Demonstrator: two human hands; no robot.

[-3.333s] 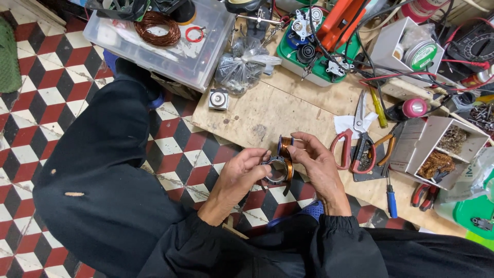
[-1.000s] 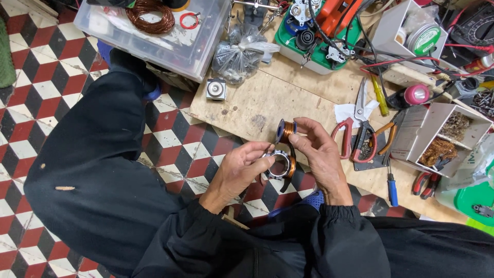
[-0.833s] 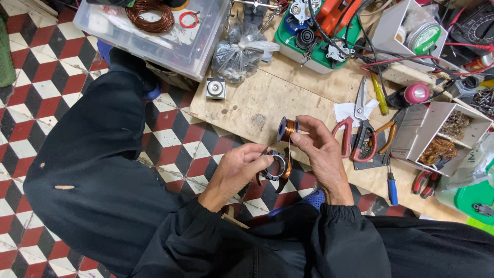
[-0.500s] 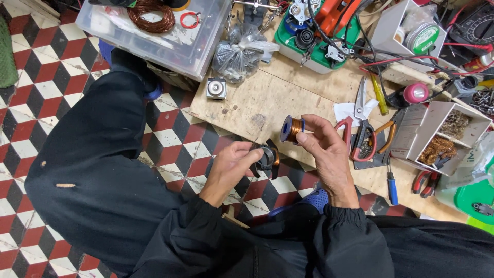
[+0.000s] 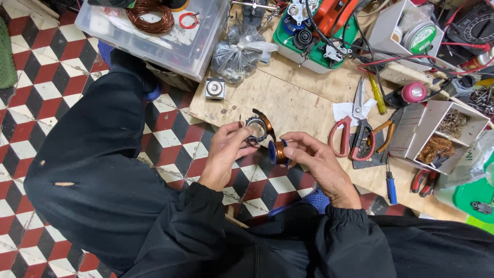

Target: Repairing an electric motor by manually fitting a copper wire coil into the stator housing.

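Copper wire fills the small spool (image 5: 278, 152) pinched in the right hand (image 5: 315, 160), while the left hand (image 5: 230, 150) grips a half-hidden, seemingly wound ring (image 5: 260, 128) over the plywood board's (image 5: 288, 105) edge.

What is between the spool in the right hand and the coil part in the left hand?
Nothing visible. The right hand holds the copper wire spool just beside the round coil part in the left hand, with only a small open gap between them.
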